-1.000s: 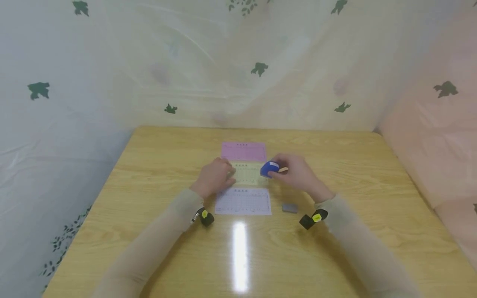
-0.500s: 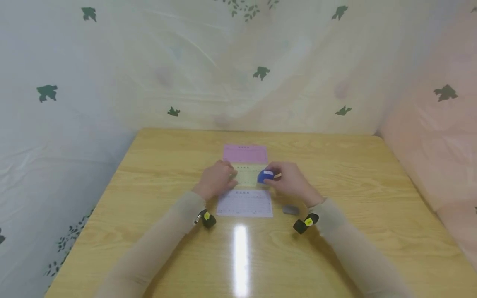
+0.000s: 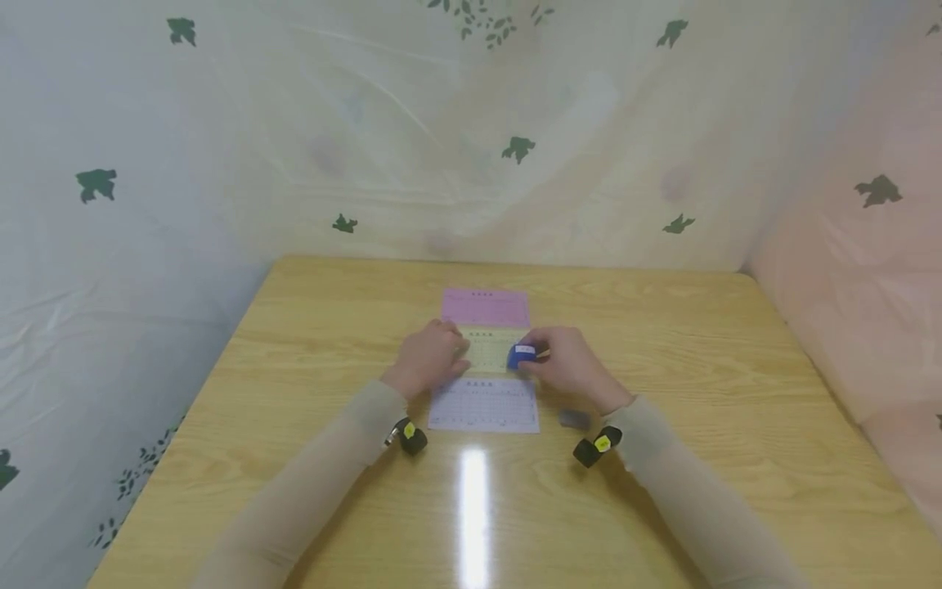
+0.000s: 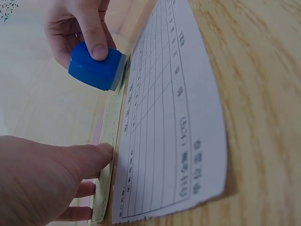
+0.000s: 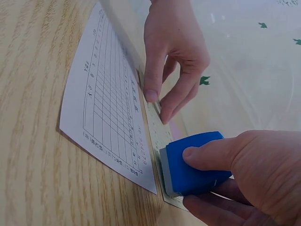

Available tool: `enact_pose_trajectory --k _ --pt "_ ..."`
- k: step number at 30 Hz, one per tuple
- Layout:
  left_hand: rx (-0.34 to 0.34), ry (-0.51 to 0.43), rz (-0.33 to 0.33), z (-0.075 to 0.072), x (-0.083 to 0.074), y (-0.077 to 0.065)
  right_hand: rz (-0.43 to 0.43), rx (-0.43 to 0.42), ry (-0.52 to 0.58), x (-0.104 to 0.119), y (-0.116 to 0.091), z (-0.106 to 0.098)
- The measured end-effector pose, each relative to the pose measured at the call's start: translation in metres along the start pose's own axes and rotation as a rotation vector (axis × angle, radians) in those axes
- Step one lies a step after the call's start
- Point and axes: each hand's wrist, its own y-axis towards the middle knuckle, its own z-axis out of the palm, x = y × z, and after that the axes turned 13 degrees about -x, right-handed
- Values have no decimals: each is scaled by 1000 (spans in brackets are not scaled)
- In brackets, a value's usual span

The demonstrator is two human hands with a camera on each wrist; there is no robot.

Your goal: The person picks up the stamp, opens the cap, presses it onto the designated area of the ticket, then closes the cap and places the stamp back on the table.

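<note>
My right hand (image 3: 570,366) grips a blue stamp (image 5: 195,165) between thumb and fingers, its grey base facing down. The stamp is over the right end of the yellow printed form (image 3: 486,350); whether its base touches the paper I cannot tell. My left hand (image 3: 428,357) rests its fingertips on the same form's left end, thumb toward the near edge. Just nearer lies a white printed form (image 3: 483,406), large in the left wrist view. Beyond the yellow form is a pink form (image 3: 486,307).
A small grey block, perhaps the stamp's cap (image 3: 575,420), lies right of the white form, by the right wrist. All stand on a wooden table (image 3: 353,532) that reflects a bright strip of light. A patterned curtain (image 3: 412,139) hangs behind it.
The right hand has moved slightly left and toward me with the stamp, turning it more upright over the yellow form. The left hand keeps its place on the form.
</note>
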Motion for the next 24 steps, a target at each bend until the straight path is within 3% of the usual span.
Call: enact_pose_trajectory --k 24 --pt "5 14 6 0 0 1 2 20 -22 -1 -1 3"
